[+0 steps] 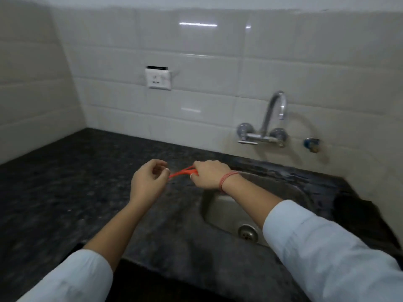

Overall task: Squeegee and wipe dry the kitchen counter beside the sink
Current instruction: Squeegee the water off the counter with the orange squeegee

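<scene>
Both hands hover over a dark speckled stone counter (65,192), just left of a steel sink (220,205) set into it. My right hand (209,176), with a red thread around its wrist, is closed around a thin red object (182,172). That object is blurred and looks like a looped strip or handle. Its free end reaches the pinched thumb and fingertips of my left hand (148,184), which is curled. Most of the red object is hidden inside my right fist. Pale blue sleeves cover both forearms.
A chrome wall tap (272,118) curves over the sink, with a small blue valve (311,144) to its right. A white socket (158,78) sits on the tiled back wall. The sink drain (247,232) shows below my right forearm. A tiled side wall bounds the counter at left.
</scene>
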